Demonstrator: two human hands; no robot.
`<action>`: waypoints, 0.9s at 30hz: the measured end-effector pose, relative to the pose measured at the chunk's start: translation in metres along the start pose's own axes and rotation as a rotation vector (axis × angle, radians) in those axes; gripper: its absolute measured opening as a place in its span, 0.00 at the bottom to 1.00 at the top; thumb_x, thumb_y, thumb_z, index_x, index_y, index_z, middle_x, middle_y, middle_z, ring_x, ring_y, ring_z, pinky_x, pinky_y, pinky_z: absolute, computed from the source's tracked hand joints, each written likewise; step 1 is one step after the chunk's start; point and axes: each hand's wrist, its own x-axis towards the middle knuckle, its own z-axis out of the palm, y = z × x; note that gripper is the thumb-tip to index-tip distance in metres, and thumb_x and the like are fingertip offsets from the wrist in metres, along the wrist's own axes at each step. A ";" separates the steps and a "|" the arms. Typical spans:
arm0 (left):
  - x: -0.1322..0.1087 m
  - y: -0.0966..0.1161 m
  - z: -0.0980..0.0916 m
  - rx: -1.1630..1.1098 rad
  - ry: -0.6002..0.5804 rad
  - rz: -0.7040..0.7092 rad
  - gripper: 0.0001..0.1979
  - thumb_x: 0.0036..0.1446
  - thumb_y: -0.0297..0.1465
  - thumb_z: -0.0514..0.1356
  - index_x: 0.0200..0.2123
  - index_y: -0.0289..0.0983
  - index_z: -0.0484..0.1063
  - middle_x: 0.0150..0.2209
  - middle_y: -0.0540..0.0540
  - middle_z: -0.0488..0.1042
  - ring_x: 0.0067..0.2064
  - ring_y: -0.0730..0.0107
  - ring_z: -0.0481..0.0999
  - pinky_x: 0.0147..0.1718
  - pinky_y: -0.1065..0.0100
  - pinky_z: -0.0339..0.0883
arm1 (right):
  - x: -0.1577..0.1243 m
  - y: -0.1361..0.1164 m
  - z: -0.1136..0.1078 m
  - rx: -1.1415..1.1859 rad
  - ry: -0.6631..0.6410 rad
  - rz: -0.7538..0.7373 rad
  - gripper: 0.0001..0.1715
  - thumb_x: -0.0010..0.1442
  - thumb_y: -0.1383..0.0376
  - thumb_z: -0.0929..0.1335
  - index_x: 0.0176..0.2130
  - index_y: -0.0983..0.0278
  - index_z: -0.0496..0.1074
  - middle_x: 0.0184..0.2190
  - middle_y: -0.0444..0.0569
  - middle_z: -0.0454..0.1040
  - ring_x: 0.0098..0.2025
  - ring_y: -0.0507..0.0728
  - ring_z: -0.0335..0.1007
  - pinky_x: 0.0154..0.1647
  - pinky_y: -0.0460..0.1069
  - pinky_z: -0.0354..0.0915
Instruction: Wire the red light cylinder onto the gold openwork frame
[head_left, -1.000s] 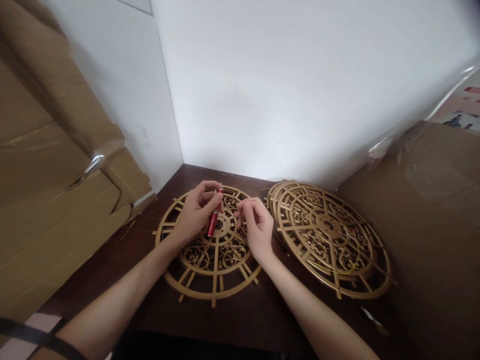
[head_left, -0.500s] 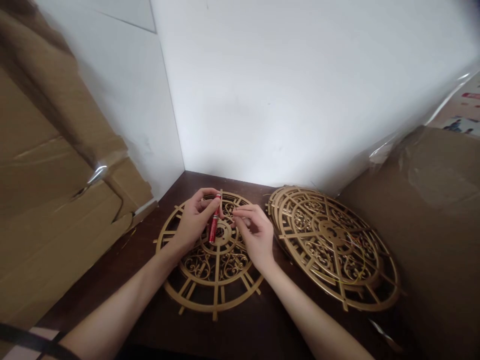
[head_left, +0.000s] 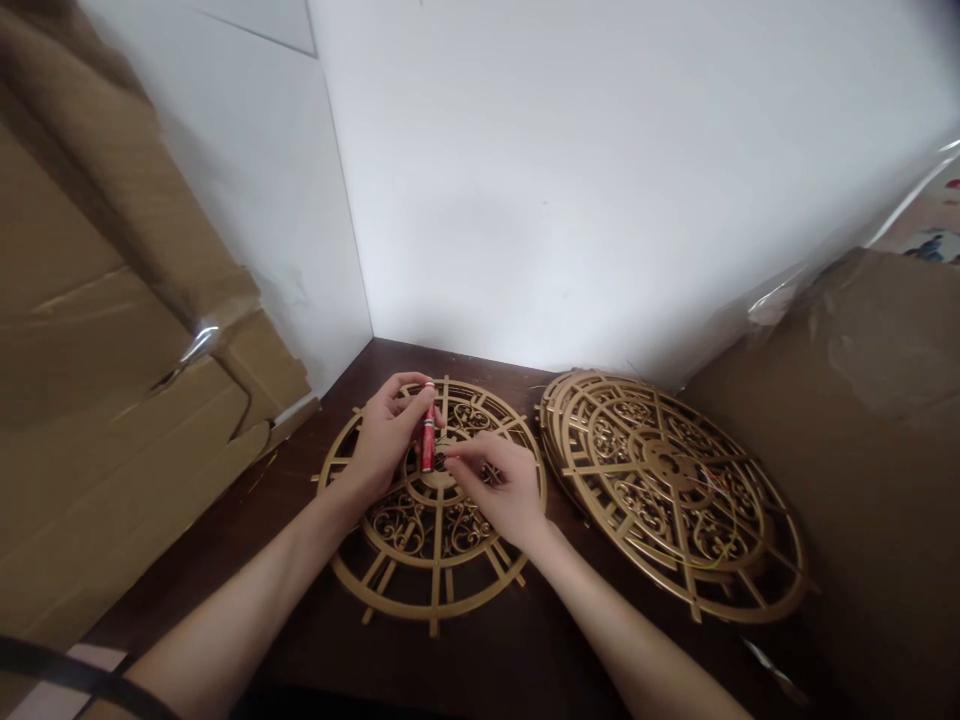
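My left hand (head_left: pixel 386 430) grips the upper end of a slim red cylinder (head_left: pixel 427 447) with pale bands. The cylinder stands nearly upright in view, over the middle of a round gold openwork disc (head_left: pixel 435 605) with spokes and scrollwork. My right hand (head_left: pixel 501 482) has its thumb and forefinger pinched together just right of the cylinder's lower end, above the disc's hub. What sits between those fingertips is too small to make out. Both hands partly hide the disc's upper half.
To the right lies a stack of similar gold discs (head_left: pixel 694 590), with thin yellowish wires (head_left: pixel 724 548) on top. A small pointed metal tool (head_left: pixel 772 668) rests on the dark tabletop (head_left: pixel 480 665). Cardboard (head_left: pixel 112 400) stands at left, a cardboard box (head_left: pixel 885 400) at right; a white wall (head_left: pixel 525 200) closes the back.
My right hand has moved left and slightly down, closer to the cylinder and the hub. The red cylinder has shifted a little up and now stands straighter. The view has shifted slightly.
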 end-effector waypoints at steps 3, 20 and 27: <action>0.001 -0.001 0.000 -0.015 0.011 -0.011 0.16 0.51 0.38 0.61 0.39 0.37 0.63 0.21 0.52 0.72 0.15 0.80 0.64 0.14 0.78 0.59 | -0.001 0.000 0.001 -0.025 -0.047 -0.029 0.04 0.57 0.66 0.68 0.32 0.65 0.74 0.22 0.43 0.70 0.22 0.47 0.61 0.23 0.43 0.60; -0.002 0.004 0.003 -0.026 0.038 -0.048 0.17 0.49 0.38 0.62 0.39 0.37 0.63 0.21 0.52 0.72 0.14 0.80 0.64 0.14 0.77 0.60 | -0.004 0.005 0.002 -0.145 -0.145 -0.033 0.09 0.58 0.63 0.67 0.28 0.65 0.72 0.18 0.41 0.66 0.19 0.46 0.59 0.22 0.42 0.56; -0.001 0.002 0.003 -0.009 0.045 -0.032 0.17 0.50 0.39 0.62 0.39 0.36 0.63 0.21 0.52 0.72 0.15 0.79 0.65 0.13 0.78 0.58 | -0.005 0.006 0.004 -0.203 -0.175 0.010 0.09 0.58 0.63 0.66 0.28 0.64 0.70 0.17 0.40 0.66 0.19 0.46 0.59 0.22 0.42 0.56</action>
